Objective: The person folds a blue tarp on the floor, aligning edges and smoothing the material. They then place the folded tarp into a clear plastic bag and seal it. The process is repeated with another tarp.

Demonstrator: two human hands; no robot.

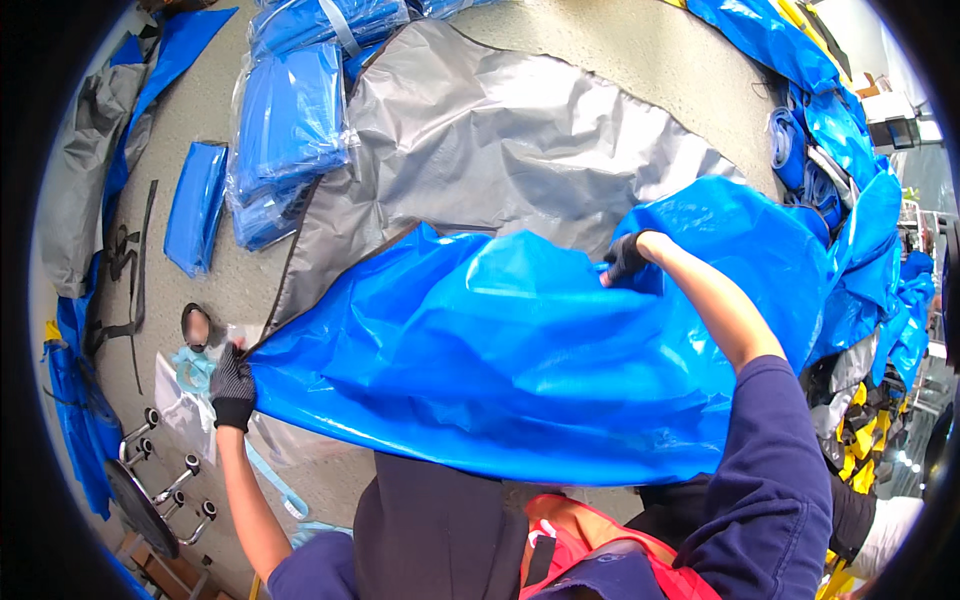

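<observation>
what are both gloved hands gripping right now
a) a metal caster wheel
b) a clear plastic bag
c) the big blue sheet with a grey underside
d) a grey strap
c: the left hand pinches the corner of the blue sheet at its left end, and the right hand clutches a fold of the same sheet near its upper edge, with its grey side spread out beyond on the table.

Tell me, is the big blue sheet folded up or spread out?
Spread out. The blue sheet stretches wide between the left hand and the right hand, each gripping an edge, over a gray sheet.
</observation>
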